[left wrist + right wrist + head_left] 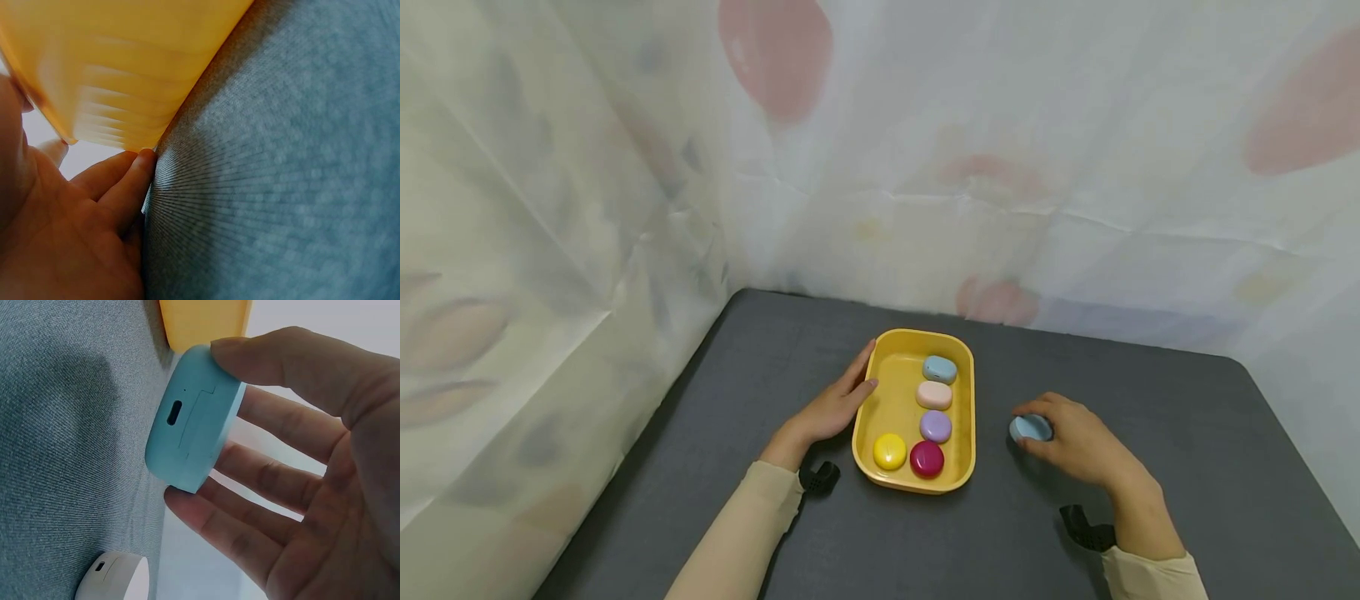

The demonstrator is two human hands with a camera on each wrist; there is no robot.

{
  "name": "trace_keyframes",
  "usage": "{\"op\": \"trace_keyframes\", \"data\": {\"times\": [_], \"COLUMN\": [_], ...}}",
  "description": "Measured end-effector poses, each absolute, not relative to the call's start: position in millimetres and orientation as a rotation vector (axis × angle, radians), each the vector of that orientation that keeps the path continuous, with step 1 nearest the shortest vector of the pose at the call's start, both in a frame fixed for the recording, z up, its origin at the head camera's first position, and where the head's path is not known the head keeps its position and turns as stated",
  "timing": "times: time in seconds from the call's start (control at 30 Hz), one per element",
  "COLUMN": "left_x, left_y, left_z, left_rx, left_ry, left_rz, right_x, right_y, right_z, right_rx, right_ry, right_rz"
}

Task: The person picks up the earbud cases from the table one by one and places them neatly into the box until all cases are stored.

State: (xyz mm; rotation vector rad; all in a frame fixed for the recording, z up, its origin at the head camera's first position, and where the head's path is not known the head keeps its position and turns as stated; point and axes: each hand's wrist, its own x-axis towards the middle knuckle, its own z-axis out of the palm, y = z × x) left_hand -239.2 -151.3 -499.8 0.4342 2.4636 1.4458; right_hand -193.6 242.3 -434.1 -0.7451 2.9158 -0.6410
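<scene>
Pinching a blue case [1030, 427], right hand [1078, 450] beside yellow tray [891, 400]

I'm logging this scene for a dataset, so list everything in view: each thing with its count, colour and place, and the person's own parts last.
Tray: one, yellow, mid table.
Cases in the tray: five; blue, pink and purple in a row along its right side, red and yellow at its near end.
Light blue case: one, right of the tray, with a port on its side.
White case: one, on the table near the right hand, seen only in the right wrist view.
Table: one, dark grey cloth-like surface.
Backdrop: pale sheet with pink blotches, behind and to the left.
Left hand: fingers straight, against the tray's left wall.
Right hand: pinches the light blue case.
</scene>
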Motion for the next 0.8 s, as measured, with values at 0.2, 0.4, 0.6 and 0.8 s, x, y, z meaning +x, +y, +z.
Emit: {"op": "trace_keyframes", "data": {"times": [0.2, 0.4, 0.6, 0.8], "left_x": [-239.0, -238.2, -238.9, -239.7], "left_y": [-151.6, -151.6, -152.4, -152.1], "left_z": [-499.3, -499.2, -501.4, -501.7], "left_rx": [0.421, 0.426, 0.438, 0.453], "left_ry": [2.454, 2.457, 2.464, 2.453], "left_rz": [1.446, 1.452, 1.445, 1.454], "right_x": [-192.9, -191.8, -191.2, -189.9], "right_y": [241.1, 240.7, 240.0, 237.8], "right_z": [-433.7, -433.2, -432.3, -430.0], "right_rx": [-0.761, -0.773, -0.759, -0.734], "right_ry": [2.927, 2.934, 2.940, 2.958], "right_rz": [-0.670, -0.678, -0.680, -0.687]}}
